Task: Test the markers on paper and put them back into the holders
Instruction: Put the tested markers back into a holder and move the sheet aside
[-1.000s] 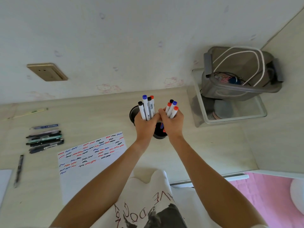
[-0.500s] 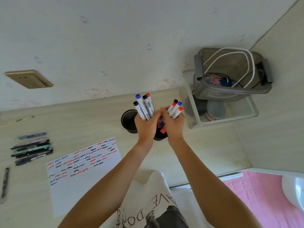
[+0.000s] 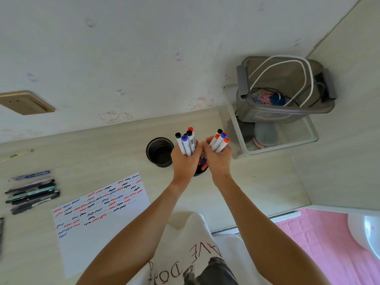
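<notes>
Right, my left hand point(image 3: 185, 161) is wrapped around a bunch of 4 markers point(image 3: 186, 141), fingers curled tight on the barrels, caps pointing up and away from me: 2 black, 1 blue, 1 red. My right hand point(image 3: 219, 161) grips its own bunch point(image 3: 219, 140), fanned a little, and I can count at least 4 caps there, red, blue and black. The 2 fists sit knuckle to knuckle, touching in the middle. Under them is a black holder point(image 3: 200, 171), mostly hidden by my hands, with a few red and blue markers showing in the gap between my wrists. Just to the left of my left hand stands a second black mesh holder point(image 3: 159, 152), upright on the desk point(image 3: 257, 182); I see nothing inside it. The test sheet point(image 3: 98, 212) lies nearer me on the left, its upper part covered in rows of red, blue and black squiggles. Further left, a row of pens point(image 3: 30, 192) lies side by side on the desk, well apart from the holders. Off to the right, by the wall, a grey bin point(image 3: 287, 112) with white cord and coloured paper clips inside sits on a clear tray point(image 3: 287, 144).
</notes>
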